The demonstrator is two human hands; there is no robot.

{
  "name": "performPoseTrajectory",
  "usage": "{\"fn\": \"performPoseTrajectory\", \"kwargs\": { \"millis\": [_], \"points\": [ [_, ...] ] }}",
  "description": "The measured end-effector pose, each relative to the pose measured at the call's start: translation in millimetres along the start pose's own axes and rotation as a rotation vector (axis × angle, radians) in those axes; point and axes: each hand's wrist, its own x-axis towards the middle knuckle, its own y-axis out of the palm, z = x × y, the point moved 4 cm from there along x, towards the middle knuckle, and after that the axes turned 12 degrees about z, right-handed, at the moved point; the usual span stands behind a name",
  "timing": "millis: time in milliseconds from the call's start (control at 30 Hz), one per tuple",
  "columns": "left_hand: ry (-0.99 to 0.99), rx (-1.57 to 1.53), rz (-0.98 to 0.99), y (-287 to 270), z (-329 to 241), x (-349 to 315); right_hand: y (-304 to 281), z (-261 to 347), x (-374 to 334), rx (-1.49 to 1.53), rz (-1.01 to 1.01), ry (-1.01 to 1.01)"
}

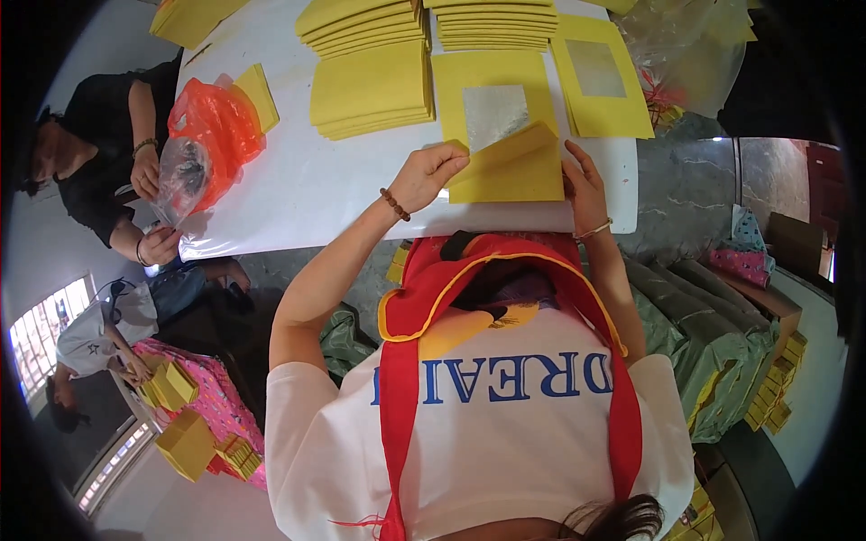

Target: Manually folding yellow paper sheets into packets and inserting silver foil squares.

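Observation:
My left hand (435, 169) pinches the corner of a yellow paper sheet (516, 169), its thumb and fingers pressed together. This sheet is partly lifted and turned, lying over a yellow sheet with a silver foil square (494, 110) in its middle. At the right edge of the paper, my right hand (586, 191) stands with its fingers apart, touching or close beside the edge. Right of it lies another stack of yellow paper with a silver square (597, 70). A thick stack of yellow paper (372, 88) sits to the left of the sheet.
More yellow stacks (492, 22) line the far side of the white table (298, 180). At the left, a person in black handles a clear bag next to a red plastic bag (216, 122). A clear bag (690, 45) hangs at the right; green-wrapped bundles (708, 338) stand below.

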Motion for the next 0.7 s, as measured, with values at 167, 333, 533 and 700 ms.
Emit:
{"fn": "performPoseTrajectory", "kwargs": {
  "millis": [167,333,533,700],
  "points": [
    [0.021,-0.001,-0.031,0.5,0.7,-1.4,-1.4,-1.4,-0.5,-0.056,0.001,0.003],
    [0.139,0.229,-0.107,8.0,-10.8,-4.9,-4.4,-1.8,-1.3,-0.176,0.020,0.021],
    [0.580,0.679,-0.104,15.1,-21.9,-6.7,-0.1,-1.8,-0.4,-0.096,-0.007,0.011],
    [0.640,0.778,0.037,22.4,-27.8,-9.6,-2.1,-2.5,-1.4,-0.104,0.033,-0.003]
  ]
}}
